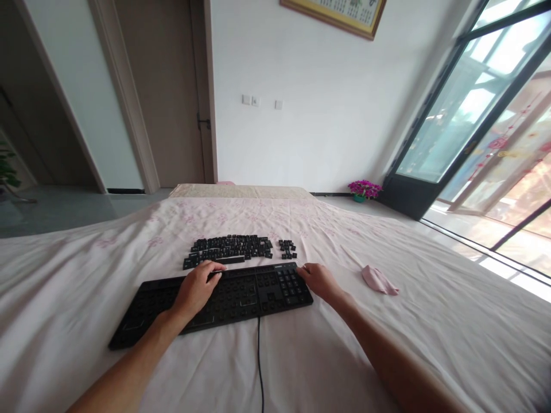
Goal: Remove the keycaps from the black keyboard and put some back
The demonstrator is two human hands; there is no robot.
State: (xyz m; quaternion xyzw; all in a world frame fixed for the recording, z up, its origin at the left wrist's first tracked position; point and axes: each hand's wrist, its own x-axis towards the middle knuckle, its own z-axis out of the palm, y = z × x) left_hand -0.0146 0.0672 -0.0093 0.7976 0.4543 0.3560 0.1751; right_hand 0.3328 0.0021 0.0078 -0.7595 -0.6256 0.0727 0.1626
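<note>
Running from the near side of the pink cloth [327,367], a black cable [260,361] reaches the near edge of a black keyboard [232,298]. The keyboard lies flat on the cloth, right end slightly farther off than the left. Its main section appears stripped of caps; the numeric block at the right end appears to carry keys.

The left hand [197,289] lies across the keyboard left of its middle, fingers together and bent toward the far edge, thumb set apart from them; whether it presses or grips cannot be told. The right hand [321,279] pinches the far right corner of the keyboard between thumb and fingers.

To the right, well apart from the keyboard, lies a crumpled pink rag [379,280]. Just beyond the far edge is a close-set group of black keycaps [232,248], with a long bar key [230,260] on its near side. A smaller keycap cluster [287,248] lies to its right.

Farther off, a beige cover [241,190] adjoins the cloth. Beyond stand magenta flowers [365,189] in a green pot, a framed glass door [447,126] at right and a brown door [157,92] at left. Switch plates [279,105] and a gold-framed picture [338,12] are fixed to the white wall [258,143].
</note>
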